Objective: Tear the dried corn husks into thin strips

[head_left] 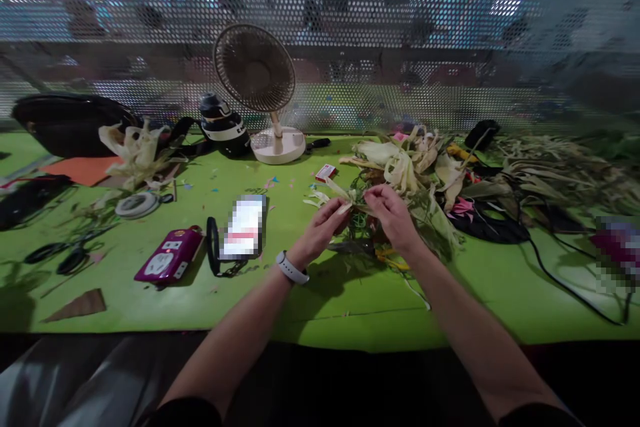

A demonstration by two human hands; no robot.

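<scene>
My left hand (324, 225), with a white watch band (292, 269) at the wrist, pinches a pale strip of corn husk (338, 187) between thumb and fingers. Close beside it, my right hand (395, 219) is closed, fingertips pressed together; what they hold is too small to make out. Green stringy strands (359, 220) show below and between the hands. A heap of dried corn husks (403, 167) lies just behind and right of my right hand. Near the fingertips, a small red and white box (325, 173) rests on the green table (320, 320).
On the left are a purple power strip (170, 257), a phone (243, 227), scissors (73, 260), a tape roll (137, 204) and another husk bunch (135, 150). A fan (277, 147) and a dark bottle (225, 127) stand behind. A black cable (560, 283) loops at right.
</scene>
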